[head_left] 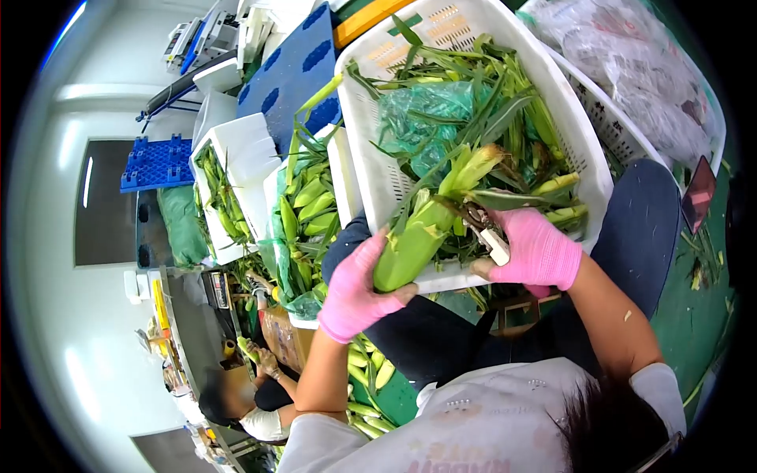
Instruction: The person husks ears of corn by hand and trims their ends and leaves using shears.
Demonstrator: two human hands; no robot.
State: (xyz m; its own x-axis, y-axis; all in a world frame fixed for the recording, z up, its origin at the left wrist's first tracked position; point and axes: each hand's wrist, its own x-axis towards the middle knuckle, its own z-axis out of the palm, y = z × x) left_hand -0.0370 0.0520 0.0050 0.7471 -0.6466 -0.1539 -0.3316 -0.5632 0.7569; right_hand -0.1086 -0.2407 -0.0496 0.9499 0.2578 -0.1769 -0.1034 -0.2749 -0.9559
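My left hand (359, 288), in a pink glove with bare fingertips, is closed around the lower end of a green corn ear (410, 246) still in its husk. The ear tilts up to the right, its brownish silk tip over the white basket (364, 158). My right hand (540, 248), gloved alike, grips pruning shears (497, 247) with a white handle. Their dark blades lie beside the husk near the ear's upper part, partly hidden by leaves. Under both hands, the basket holds husk leaves, stalks and a crumpled green plastic bag (426, 118).
A green-lined crate of corn (311, 201) stands left of the basket, with a white foam box (251, 146) beyond it. Husked ears (371, 366) lie on the floor by my left elbow. A co-worker (264, 422) sits lower left. A bin of clear plastic bags (631, 71) stands right.
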